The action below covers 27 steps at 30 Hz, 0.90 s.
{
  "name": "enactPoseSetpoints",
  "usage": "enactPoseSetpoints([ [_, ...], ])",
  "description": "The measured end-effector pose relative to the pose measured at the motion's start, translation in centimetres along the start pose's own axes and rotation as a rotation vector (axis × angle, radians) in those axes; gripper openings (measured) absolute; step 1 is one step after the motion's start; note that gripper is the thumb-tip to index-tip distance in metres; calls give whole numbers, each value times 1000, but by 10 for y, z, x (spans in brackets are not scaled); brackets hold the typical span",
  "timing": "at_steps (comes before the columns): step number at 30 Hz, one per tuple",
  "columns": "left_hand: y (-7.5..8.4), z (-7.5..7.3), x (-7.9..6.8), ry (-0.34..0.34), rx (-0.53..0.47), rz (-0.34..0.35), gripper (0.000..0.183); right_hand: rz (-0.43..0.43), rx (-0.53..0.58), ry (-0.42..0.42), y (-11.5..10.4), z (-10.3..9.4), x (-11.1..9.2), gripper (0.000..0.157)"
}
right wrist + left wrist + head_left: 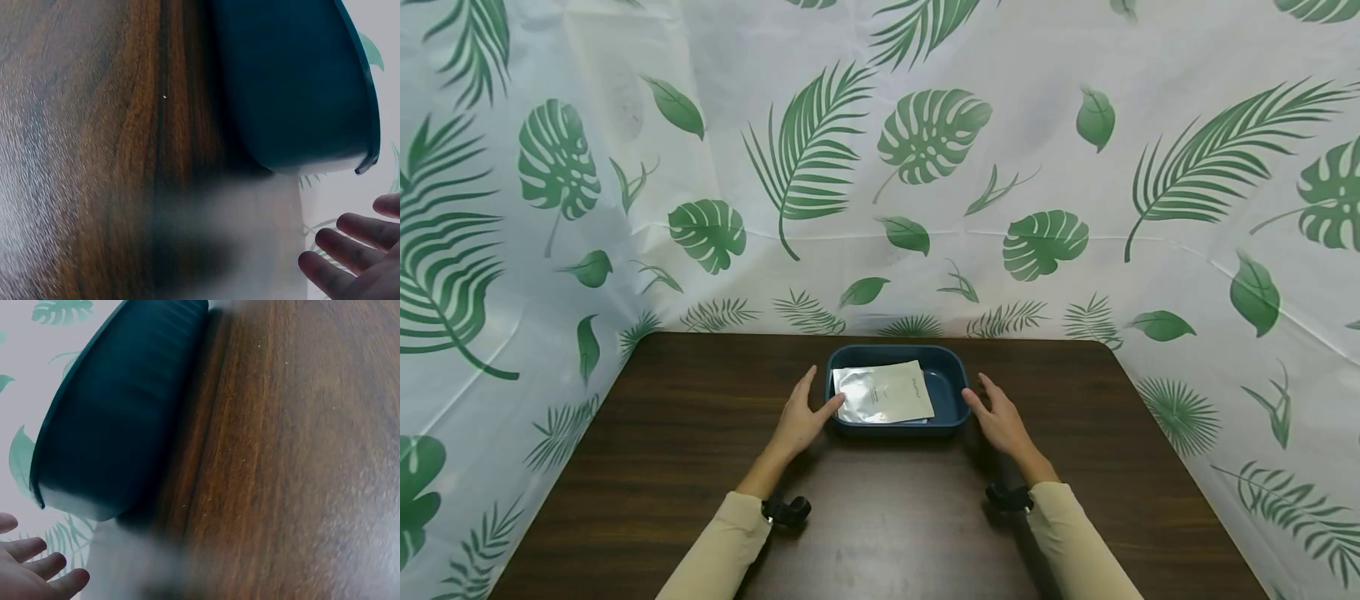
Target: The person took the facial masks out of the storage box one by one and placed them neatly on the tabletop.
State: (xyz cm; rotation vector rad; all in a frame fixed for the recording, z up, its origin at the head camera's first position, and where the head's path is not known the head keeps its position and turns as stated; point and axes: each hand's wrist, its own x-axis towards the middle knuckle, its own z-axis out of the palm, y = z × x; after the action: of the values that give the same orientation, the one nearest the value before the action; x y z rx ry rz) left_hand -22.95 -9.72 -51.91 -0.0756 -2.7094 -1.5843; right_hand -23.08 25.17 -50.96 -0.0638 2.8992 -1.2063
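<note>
A dark blue rectangular tub (950, 398) with rounded corners stands near the back edge of the table. Inside, toward its left, lie flat pale sachets (883, 393), the top one partly shiny silver with small print. My left hand (799, 422) is at the tub's left end, fingers spread and thumb near the rim. At the right end is my right hand (1002, 421), its fingers also extended. Both wrist views show a gap between the fingers and the tub wall (112, 419). In the right wrist view the tub's side (300, 87) fills the upper right.
The brown wood-grain table (880, 517) reaches toward me from the tub. Behind and beside it hangs a white sheet (850, 167) printed with green leaves. Each wrist carries a black strap device, such as the left one (786, 510).
</note>
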Motion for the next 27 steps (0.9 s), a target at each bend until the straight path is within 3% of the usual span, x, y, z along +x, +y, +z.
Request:
enactPoseSetpoints([
  [8,-5,8,4,-11,-59,-30,86,21,68,7,1,6,3,67],
  [18,-6,18,11,-4,-114,-13,78,63,119,-22,5,14,8,67],
  [27,-8,23,11,18,-122,4,72,51,163,-7,7,20,7,59],
])
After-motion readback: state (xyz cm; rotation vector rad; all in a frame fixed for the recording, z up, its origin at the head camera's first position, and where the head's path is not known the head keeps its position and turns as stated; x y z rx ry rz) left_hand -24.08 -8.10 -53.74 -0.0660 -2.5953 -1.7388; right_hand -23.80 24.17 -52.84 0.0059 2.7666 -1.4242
